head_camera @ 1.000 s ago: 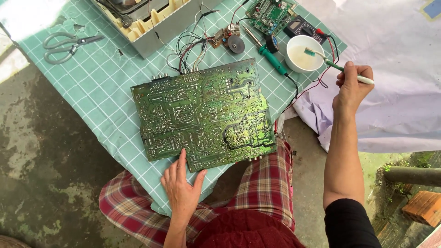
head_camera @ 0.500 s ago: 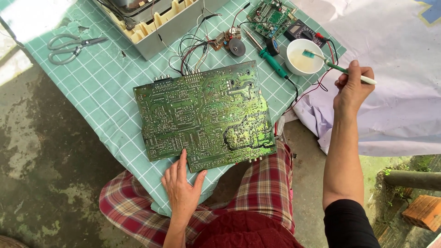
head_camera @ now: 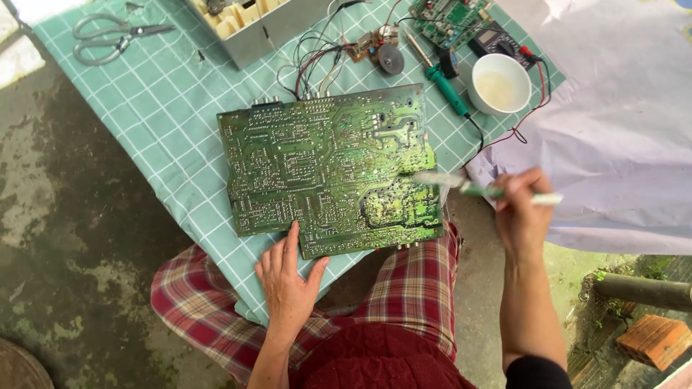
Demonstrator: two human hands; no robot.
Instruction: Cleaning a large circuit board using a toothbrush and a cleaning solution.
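Big green circuit board [head_camera: 331,169], solder side up, lies on the checked teal cloth — left hand [head_camera: 288,277] flat on its near edge, right hand [head_camera: 520,212] pinching a blurry toothbrush [head_camera: 476,187] at its right edge. Lower-right corner looks wet — rest unscrubbed, I'd guess.

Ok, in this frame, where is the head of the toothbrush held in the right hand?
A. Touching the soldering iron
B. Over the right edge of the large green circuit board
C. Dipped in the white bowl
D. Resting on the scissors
B: the right hand holds the toothbrush with its blurred head at the right edge of the large circuit board, well clear of the white bowl.
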